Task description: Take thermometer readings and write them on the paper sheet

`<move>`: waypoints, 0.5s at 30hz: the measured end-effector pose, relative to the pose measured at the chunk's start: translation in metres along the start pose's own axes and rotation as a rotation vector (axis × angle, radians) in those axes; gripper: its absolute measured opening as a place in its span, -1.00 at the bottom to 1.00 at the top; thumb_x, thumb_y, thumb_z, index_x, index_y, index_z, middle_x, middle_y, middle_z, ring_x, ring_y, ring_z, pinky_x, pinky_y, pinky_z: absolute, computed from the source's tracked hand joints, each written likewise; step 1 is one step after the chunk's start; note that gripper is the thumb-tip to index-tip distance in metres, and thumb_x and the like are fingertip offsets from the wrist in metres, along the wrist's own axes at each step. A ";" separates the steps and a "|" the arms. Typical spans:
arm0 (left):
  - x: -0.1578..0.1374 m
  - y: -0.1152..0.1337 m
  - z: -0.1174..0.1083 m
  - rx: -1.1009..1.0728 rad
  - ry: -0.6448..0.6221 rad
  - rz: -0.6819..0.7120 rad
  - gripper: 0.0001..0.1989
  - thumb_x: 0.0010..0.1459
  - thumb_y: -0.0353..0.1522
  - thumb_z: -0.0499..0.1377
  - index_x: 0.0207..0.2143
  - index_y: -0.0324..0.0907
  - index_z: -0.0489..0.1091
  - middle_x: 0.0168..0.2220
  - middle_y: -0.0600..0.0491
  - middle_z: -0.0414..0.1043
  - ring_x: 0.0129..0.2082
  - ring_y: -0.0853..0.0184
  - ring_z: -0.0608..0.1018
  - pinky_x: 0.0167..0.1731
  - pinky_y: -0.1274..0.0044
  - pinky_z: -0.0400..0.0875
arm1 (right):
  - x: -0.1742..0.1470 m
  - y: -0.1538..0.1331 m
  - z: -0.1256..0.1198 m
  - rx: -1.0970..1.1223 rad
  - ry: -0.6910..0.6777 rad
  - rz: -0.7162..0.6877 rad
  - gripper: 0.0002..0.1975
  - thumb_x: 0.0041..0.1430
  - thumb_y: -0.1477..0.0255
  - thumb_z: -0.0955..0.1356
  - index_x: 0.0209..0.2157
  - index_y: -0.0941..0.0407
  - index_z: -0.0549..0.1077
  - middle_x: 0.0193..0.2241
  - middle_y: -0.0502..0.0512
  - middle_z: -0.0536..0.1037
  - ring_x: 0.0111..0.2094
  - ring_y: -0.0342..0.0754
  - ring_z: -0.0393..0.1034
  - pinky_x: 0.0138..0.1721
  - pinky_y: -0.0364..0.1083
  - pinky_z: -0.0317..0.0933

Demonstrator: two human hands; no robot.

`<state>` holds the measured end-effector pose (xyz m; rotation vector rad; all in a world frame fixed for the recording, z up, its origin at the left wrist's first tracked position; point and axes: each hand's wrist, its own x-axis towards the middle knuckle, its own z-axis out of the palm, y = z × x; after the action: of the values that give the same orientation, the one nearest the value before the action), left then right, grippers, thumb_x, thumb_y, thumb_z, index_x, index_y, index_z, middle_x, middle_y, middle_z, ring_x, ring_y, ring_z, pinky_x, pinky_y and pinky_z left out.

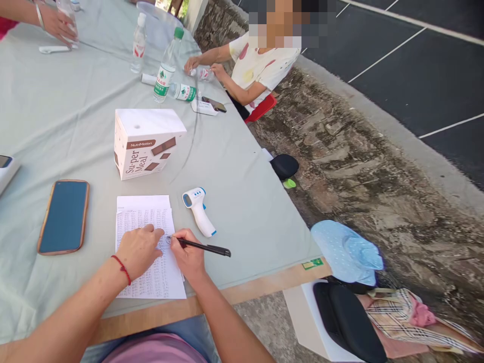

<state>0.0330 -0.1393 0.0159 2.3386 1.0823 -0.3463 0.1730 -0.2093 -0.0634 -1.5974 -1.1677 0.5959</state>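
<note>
My right hand (189, 256) grips a black pen (207, 247), its tip on the right side of a printed sheet (142, 282) covered in columns of small text. A small circle drawn in ink shows beside the tip. Across the same sheet lies my left hand (140, 247), fingers stretched out and the index finger pointing close to the pen tip. A red string bracelet is on that wrist. Right of the paper rests a white and blue infrared thermometer (198, 212). Beyond the paper stands a white Super Meal box (145, 146); a phone in a brown case (64, 217) lies to the left.
Water bottles (165, 70) stand and lie farther back, near a seated person (264, 65) handling a bottle. Another person's hand (60, 25) holds a bottle at upper left. Beyond the table edge are a light blue hat (346, 252) and a black case (348, 322).
</note>
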 end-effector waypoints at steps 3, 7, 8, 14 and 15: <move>0.000 0.000 0.000 0.003 -0.006 0.001 -0.71 0.20 -0.38 0.12 -0.01 -0.13 0.36 -0.15 -0.04 0.44 -0.20 0.10 0.57 -0.33 0.40 0.40 | 0.000 0.000 0.000 -0.007 0.004 0.001 -0.88 0.06 0.43 0.28 -0.53 0.07 0.31 -0.62 -0.11 0.33 -0.57 -0.17 0.20 -0.52 -0.16 0.14; 0.000 -0.001 0.000 0.008 -0.001 0.002 -0.73 0.21 -0.38 0.12 -0.02 -0.13 0.37 -0.16 -0.05 0.44 -0.20 0.09 0.57 -0.34 0.40 0.40 | 0.000 0.000 -0.001 0.001 0.007 0.003 -0.88 0.05 0.42 0.28 -0.55 0.07 0.31 -0.63 -0.10 0.33 -0.58 -0.17 0.20 -0.53 -0.16 0.15; 0.000 -0.001 0.000 0.007 -0.001 0.001 -0.73 0.21 -0.38 0.12 -0.03 -0.12 0.37 -0.15 -0.05 0.44 -0.20 0.10 0.57 -0.33 0.40 0.40 | 0.000 0.000 -0.002 0.001 0.021 0.008 -0.88 0.05 0.42 0.27 -0.54 0.07 0.31 -0.62 -0.10 0.34 -0.58 -0.16 0.21 -0.53 -0.16 0.15; -0.001 -0.001 0.001 0.009 -0.002 0.003 -0.73 0.21 -0.37 0.13 -0.03 -0.12 0.37 -0.15 -0.05 0.43 -0.20 0.10 0.57 -0.33 0.41 0.40 | 0.000 -0.001 -0.001 -0.026 0.039 0.015 -0.88 0.06 0.41 0.27 -0.54 0.07 0.31 -0.62 -0.09 0.35 -0.57 -0.16 0.22 -0.52 -0.16 0.16; -0.001 -0.001 0.001 0.011 -0.002 0.003 -0.73 0.21 -0.36 0.13 -0.02 -0.12 0.37 -0.15 -0.05 0.43 -0.20 0.10 0.57 -0.33 0.40 0.40 | 0.000 -0.001 -0.001 -0.030 0.036 0.010 -0.88 0.06 0.41 0.27 -0.54 0.07 0.30 -0.62 -0.09 0.35 -0.57 -0.16 0.22 -0.52 -0.16 0.16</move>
<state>0.0319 -0.1399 0.0151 2.3488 1.0780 -0.3547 0.1736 -0.2099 -0.0626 -1.6341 -1.1471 0.5560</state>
